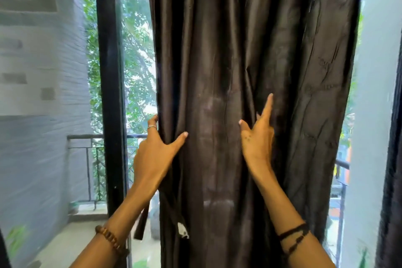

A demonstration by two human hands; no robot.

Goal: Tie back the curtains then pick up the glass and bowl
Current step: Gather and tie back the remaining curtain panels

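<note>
so, step: gathering the curtain, judging by the hands; tying not yet done.
curtain (250, 72): dark, hanging in front of the window between the black frame (108, 72) and a bright gap at the right; partly bunched into folds.
long axis: vertical, top edge out of view above, folds running straight down past the bottom of the picture.
left hand (156, 152): wraps the curtain's left edge, thumb spread on the front, fingers curled round behind.
right hand (258, 137): mostly open on the front of the cloth, one finger straight up, other fingers tucked into a fold; a firm hold i cannot tell.
tie strap (141, 222): a dark strip dangles by the left forearm, blurred.
glass and bowl: not in view.
risk: slippery cloth could slide out of the looser right hand, so folds spread again; a hard tug could strain the fittings above.
</note>
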